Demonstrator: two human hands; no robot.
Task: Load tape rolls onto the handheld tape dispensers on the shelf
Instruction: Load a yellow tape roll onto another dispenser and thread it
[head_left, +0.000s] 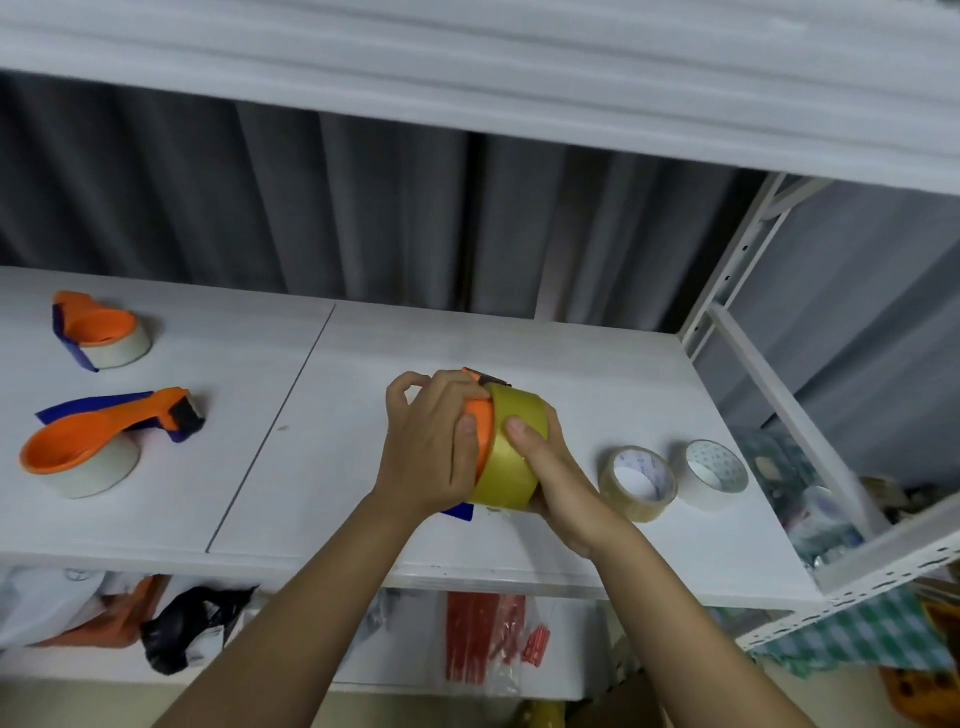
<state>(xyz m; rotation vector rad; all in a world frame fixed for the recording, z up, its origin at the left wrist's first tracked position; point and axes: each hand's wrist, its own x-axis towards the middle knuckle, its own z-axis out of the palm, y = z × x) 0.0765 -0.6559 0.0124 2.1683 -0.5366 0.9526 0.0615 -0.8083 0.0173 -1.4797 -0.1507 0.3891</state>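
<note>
Yellow tape roll (511, 457) sits between your palms above the shelf's (597, 374) front middle: your right hand (558, 486) cups it, thumb pressing its band, while your left hand (434, 447) grips the orange dispenser (480, 434) flush against the roll's left face. Push leftward along the core axis. Two spare rolls (675, 480) lie just right; two loaded dispensers (98, 395) sit near the left edge.

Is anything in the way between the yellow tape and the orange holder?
Nothing visible. The yellow tape roll already sits against the orange dispenser, gripped by the left hand and right hand.
</note>
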